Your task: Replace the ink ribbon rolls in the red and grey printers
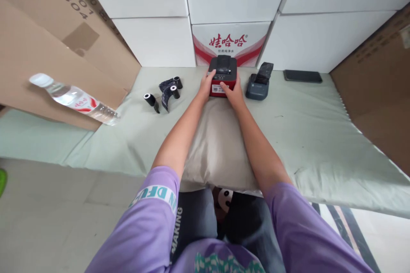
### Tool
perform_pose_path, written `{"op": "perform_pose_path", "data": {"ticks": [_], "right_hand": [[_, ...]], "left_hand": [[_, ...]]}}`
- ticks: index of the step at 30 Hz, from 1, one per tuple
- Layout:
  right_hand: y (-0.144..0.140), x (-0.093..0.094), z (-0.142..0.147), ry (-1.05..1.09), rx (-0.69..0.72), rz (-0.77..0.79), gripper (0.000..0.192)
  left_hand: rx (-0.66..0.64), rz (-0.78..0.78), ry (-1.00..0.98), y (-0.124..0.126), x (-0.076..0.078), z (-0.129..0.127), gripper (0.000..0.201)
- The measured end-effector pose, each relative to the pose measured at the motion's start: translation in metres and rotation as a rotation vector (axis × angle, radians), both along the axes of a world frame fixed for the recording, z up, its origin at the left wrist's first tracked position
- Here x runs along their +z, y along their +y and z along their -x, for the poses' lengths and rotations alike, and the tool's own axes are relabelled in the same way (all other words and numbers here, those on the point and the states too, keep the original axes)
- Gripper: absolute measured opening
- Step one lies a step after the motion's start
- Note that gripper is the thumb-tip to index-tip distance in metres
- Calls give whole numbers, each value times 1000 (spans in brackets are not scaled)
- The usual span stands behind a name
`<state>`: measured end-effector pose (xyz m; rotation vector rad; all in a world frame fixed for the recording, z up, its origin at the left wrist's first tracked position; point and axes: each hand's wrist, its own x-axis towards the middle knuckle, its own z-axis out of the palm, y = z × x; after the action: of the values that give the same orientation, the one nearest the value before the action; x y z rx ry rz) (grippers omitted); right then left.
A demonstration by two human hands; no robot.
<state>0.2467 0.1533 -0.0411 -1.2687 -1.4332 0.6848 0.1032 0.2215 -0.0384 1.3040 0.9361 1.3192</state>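
Observation:
A small red and black label printer (222, 74) stands on the pale green cloth (304, 127) at the far middle, against the boxes. My left hand (206, 86) grips its left side and my right hand (234, 92) grips its front right corner. A beige cushion (218, 149) lies under my forearms. Just right of the red printer sits a dark blue printer (258, 87) with its lid raised.
Black ribbon rolls (165, 92) lie to the left of my hands. A plastic water bottle (75, 98) rests on leaning cardboard (48, 51) at far left. A dark phone (303, 76) lies at back right. White boxes (153, 8) wall the back; brown cardboard (381, 80) stands right.

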Motion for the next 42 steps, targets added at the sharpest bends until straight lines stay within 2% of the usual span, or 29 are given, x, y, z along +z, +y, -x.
{"op": "perform_pose_path", "data": {"ticks": [4, 7, 10, 13, 17, 20, 23, 26, 31, 35, 37, 40, 42], "right_hand": [[-8, 7, -1, -37, 32, -14, 114], [-24, 20, -5, -49, 79, -42, 114], [-63, 35, -9, -75, 95, -79, 112], [-117, 46, -12, -112, 53, -84, 107], [-177, 44, -13, -126, 0, -51, 102], [-196, 27, -11, -128, -18, -50, 99], [-199, 8, -10, -124, -16, -40, 98], [-197, 0, -10, -113, -8, -29, 98], [-204, 6, -9, -11, 15, 15, 103], [-203, 12, -18, 151, -15, 104, 103], [-187, 14, -28, 209, -89, 114, 91], [-145, 14, -40, 281, -206, 130, 72], [-117, 10, -41, 292, -189, 127, 70]], "left_hand": [[87, 164, -163, -16, 13, -11, 39], [48, 140, -185, -44, 28, -5, 43], [36, 32, -126, -88, 45, 5, 53], [-11, -47, -47, -143, 56, 10, 60], [-30, -27, -1, -201, 53, 9, 65], [-10, 23, 15, -221, 40, 7, 69], [22, 76, 20, -227, 27, 6, 73], [37, 96, 28, -229, 20, 4, 75], [-26, 78, 11, -228, 14, 12, 74], [-36, 89, 65, -197, 8, 32, 70], [-45, 129, 58, -174, 5, 40, 75], [-175, 105, -12, -147, 2, 41, 92], [-267, 78, -74, -141, 0, 38, 105]]}}
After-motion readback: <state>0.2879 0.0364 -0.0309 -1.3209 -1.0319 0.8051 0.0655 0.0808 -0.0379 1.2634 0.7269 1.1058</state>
